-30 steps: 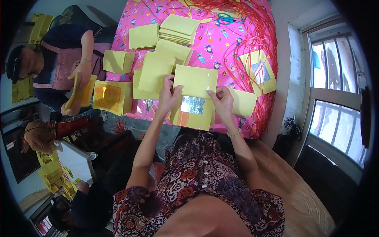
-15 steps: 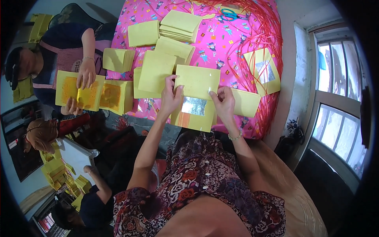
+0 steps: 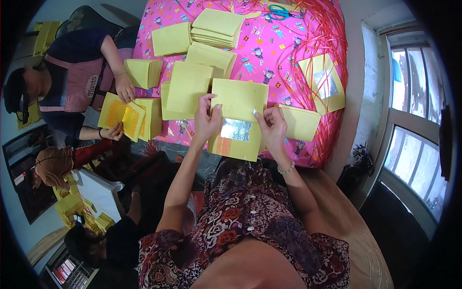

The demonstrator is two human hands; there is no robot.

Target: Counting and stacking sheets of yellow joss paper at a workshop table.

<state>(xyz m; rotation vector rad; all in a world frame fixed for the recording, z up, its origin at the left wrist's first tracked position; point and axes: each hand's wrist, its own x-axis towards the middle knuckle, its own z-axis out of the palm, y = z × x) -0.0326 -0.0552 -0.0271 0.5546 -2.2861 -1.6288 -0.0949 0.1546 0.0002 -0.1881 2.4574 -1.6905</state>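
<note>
My left hand (image 3: 208, 117) pinches the left edge of a plain yellow paper sheet (image 3: 239, 96). On its lower right corner, my right hand (image 3: 273, 126) closes thumb and fingers. Just below that sheet, nearer me, lies yellow paper with a silver foil patch (image 3: 236, 129) and an orange strip; whether the two are one folded piece I cannot tell. Beside my right hand is a stack of yellow paper (image 3: 301, 123). A larger yellow stack (image 3: 188, 90) lies left of the sheet, close to my left hand.
More yellow stacks (image 3: 217, 21) cover the far part of the pink patterned table cover (image 3: 262, 58). Red plastic strings (image 3: 332, 43) trail down the right side, near teal-handled scissors (image 3: 279, 12) and a foil-patched sheet (image 3: 323, 83). At left, a co-worker's hands hold orange-patched yellow paper (image 3: 113, 113).
The co-worker at left has brought the orange-patched paper right, against the stack there. Another person at lower left has shifted. My hands and the sheet stay nearly still.
</note>
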